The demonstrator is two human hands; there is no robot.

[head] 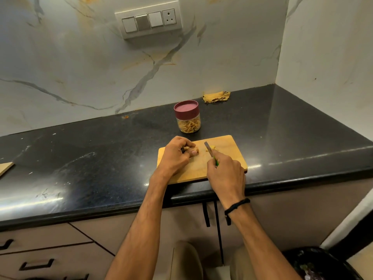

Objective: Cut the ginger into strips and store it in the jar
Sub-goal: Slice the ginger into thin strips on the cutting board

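Black bench (101, 158), wooden board (226, 144): left grip (177, 153) pinches ginger stub (195, 150) on board, right grip (226, 172) clenched round knife (209, 149). Stub likely firm, light, slippery; hold at uncut end, fingertips tucked

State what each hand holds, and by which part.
The left hand holds a ginger piece by its left end against the cutting board. The right hand grips the knife by its green handle.

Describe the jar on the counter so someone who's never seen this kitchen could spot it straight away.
Start at the black countertop under the marble wall and find the wooden cutting board at its front edge. Just behind the board stands a clear jar holding pale strips. Its maroon lid sets it apart from the yellow cloth farther back.
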